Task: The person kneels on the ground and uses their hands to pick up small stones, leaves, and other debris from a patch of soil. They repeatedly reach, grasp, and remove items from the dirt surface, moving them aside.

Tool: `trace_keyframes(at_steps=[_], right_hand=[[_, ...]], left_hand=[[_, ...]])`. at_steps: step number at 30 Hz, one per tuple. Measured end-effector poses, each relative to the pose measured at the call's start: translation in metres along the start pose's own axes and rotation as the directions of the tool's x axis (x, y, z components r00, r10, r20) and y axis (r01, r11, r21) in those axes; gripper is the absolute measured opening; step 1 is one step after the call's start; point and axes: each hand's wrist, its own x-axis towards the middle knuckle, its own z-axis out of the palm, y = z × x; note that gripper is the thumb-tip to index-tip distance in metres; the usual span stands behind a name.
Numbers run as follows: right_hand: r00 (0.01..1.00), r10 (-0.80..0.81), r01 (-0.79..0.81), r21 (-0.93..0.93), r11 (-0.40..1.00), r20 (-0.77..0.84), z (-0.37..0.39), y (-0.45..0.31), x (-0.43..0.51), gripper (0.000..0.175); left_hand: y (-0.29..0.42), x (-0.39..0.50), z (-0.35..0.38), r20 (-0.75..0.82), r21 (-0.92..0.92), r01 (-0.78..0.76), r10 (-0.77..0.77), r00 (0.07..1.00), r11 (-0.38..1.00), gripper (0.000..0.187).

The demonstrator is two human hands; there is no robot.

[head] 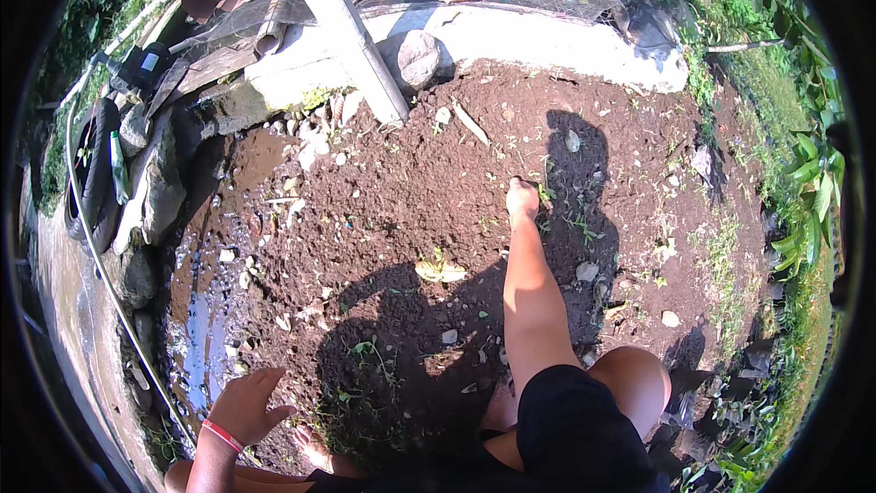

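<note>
My right hand [523, 198] reaches out over dark, loose soil [383, 212], its fingers curled down at the ground beside a small green weed [545, 193]. Whether something is between those fingers is hidden. At the lower left, my left hand [248, 407] hangs above the soil near my foot, thumb and fingers apart, nothing in it; a red band is round the wrist. A yellowish dry leaf [440, 271] lies on the soil between the hands. Small weeds [582, 226] and a pale stone [586, 271] lie in and near my shadow, right of my forearm.
A grey post [349, 34] stands in the soil at the back, beside a large rock [417, 58] and a pale low wall [547, 34]. Muddy water [205, 335], boulders [154, 178] and a long thin pipe [102, 267] line the left. Leafy plants [814, 185] edge the right.
</note>
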Motion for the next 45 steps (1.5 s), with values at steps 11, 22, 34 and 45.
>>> trace_keyframes(at_steps=[11, 22, 34, 45], right_hand=[[0.768, -0.363, -0.391, 0.835, 0.386, 0.527, -0.141, -0.096, -0.032, 0.019], [0.902, -0.254, 0.232, -0.102, 0.967, -0.351, -0.1, 0.015, -0.026, 0.044], [0.63, -0.218, -0.444, 0.576, 0.686, 0.745, -0.108, 0.003, -0.067, 0.01], [0.999, -0.013, -0.007, 0.445, 0.895, 0.044, -0.1, -0.003, -0.011, 0.031]], left_hand=[[-0.006, 0.007, 0.001, -0.033, 0.001, -0.066, 0.066, 0.997, 0.998, 0.068], [0.004, 0.01, -0.004, -0.045, -0.003, -0.092, 0.092, 0.995, 0.996, 0.067], [0.004, 0.034, 0.013, 0.053, 0.003, -0.06, 0.06, 0.997, 0.998, 0.067], [0.008, 0.033, 0.011, -0.01, 0.031, -0.094, 0.094, 0.995, 0.995, 0.068]])
